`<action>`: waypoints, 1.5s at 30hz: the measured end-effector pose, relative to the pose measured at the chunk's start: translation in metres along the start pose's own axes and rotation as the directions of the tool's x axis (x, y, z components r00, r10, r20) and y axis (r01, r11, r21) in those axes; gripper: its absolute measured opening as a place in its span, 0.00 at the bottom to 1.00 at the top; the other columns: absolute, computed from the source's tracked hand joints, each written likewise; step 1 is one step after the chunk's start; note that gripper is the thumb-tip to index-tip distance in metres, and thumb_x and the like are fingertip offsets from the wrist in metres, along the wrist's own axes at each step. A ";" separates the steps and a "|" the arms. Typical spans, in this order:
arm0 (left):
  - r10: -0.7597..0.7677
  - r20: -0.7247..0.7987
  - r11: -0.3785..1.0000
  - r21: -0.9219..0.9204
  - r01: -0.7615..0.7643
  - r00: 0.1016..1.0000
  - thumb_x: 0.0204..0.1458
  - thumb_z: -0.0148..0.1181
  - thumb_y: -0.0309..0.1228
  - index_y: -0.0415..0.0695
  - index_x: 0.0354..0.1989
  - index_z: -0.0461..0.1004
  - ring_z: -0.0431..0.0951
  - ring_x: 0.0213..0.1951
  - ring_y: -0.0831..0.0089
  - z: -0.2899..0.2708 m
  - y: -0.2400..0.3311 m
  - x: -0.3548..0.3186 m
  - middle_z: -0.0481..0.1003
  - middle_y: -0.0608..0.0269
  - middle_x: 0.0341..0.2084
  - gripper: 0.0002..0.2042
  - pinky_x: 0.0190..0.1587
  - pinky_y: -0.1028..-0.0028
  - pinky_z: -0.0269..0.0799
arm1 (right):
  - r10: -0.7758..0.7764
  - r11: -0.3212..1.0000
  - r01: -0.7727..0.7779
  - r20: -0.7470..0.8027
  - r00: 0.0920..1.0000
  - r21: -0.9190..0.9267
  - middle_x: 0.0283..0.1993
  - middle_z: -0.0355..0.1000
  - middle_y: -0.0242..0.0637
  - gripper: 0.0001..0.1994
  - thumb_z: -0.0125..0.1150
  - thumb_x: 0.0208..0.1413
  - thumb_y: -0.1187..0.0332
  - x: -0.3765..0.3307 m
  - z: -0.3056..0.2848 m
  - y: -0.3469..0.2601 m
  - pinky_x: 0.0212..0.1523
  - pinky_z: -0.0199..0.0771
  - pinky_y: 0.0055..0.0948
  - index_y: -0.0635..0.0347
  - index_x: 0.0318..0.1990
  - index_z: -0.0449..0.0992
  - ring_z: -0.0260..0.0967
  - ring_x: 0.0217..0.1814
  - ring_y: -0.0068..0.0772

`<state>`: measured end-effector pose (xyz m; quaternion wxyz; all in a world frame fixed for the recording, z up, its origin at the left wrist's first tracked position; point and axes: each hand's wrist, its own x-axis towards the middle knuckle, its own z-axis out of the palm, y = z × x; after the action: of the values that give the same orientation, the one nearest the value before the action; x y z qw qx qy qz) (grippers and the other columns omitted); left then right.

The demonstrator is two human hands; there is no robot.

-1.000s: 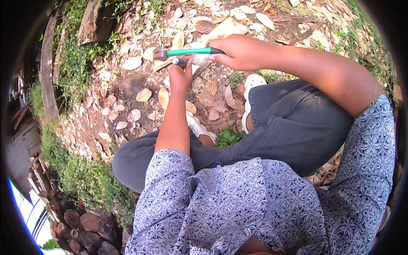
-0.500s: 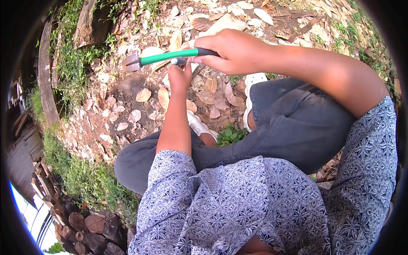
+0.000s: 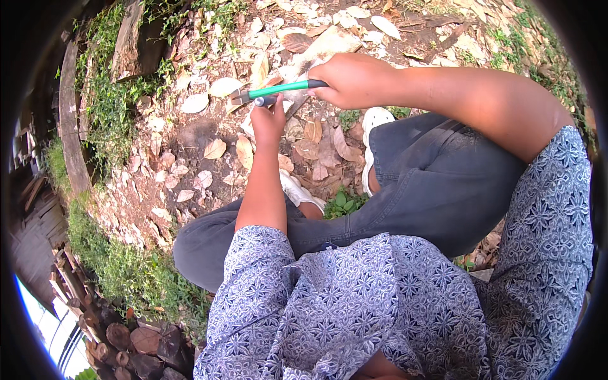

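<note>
Hammer with a grey metal head, green shaft and black grip [image 3: 278,89], held over leaf-strewn brown ground [image 3: 196,131], looks stiff and head-heavy, best gripped at the black end; just beside its shaft, the left hand [image 3: 269,121] curls round a grey cylindrical rod [image 3: 263,101]; rightward, the right hand [image 3: 351,79] clenches the grip.

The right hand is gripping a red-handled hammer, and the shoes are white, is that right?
Not quite: the head view shows the right hand gripping a green-handled hammer, not a red one. The shoes are white, as you said.
</note>
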<state>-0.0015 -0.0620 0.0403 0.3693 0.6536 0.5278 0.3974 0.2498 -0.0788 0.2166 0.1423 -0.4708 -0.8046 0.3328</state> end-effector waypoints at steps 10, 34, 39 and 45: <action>-0.020 0.052 0.997 0.075 0.016 0.998 0.57 0.65 0.25 0.35 0.42 0.78 0.82 0.35 0.72 -0.003 0.000 0.004 0.82 0.54 0.33 0.08 0.39 0.71 0.80 | -0.041 0.999 0.042 -0.038 0.998 0.030 0.23 0.71 0.45 0.12 0.55 0.65 0.59 0.000 -0.015 -0.019 0.32 0.70 0.50 0.57 0.41 0.77 0.73 0.28 0.52; -0.041 0.036 0.996 0.085 0.038 0.999 0.58 0.64 0.25 0.34 0.39 0.78 0.83 0.35 0.72 0.003 -0.003 0.004 0.81 0.56 0.31 0.06 0.39 0.72 0.80 | -0.020 0.996 0.026 -0.073 0.997 0.083 0.24 0.72 0.48 0.12 0.56 0.63 0.61 0.005 -0.010 -0.010 0.33 0.70 0.51 0.58 0.43 0.78 0.73 0.29 0.55; -0.009 0.099 0.961 0.276 -0.019 0.995 0.57 0.64 0.24 0.34 0.39 0.78 0.83 0.36 0.72 0.002 -0.002 0.007 0.82 0.55 0.34 0.06 0.39 0.71 0.79 | 0.092 0.992 -0.084 0.083 0.992 -0.094 0.26 0.74 0.46 0.11 0.56 0.63 0.60 0.000 0.001 0.018 0.33 0.71 0.50 0.58 0.41 0.78 0.74 0.31 0.54; -0.034 0.062 0.995 0.091 0.028 0.997 0.57 0.65 0.24 0.32 0.39 0.78 0.84 0.40 0.68 0.004 -0.024 0.005 0.82 0.51 0.37 0.07 0.41 0.70 0.79 | 0.151 0.977 -0.123 0.158 0.976 -0.172 0.27 0.75 0.45 0.12 0.55 0.64 0.58 0.008 0.001 0.009 0.34 0.72 0.50 0.56 0.40 0.78 0.75 0.32 0.53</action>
<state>-0.0073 -0.0536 0.0174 0.3624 0.6735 0.5433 0.3464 0.2516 -0.0696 0.2090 0.0113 -0.5052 -0.8036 0.3144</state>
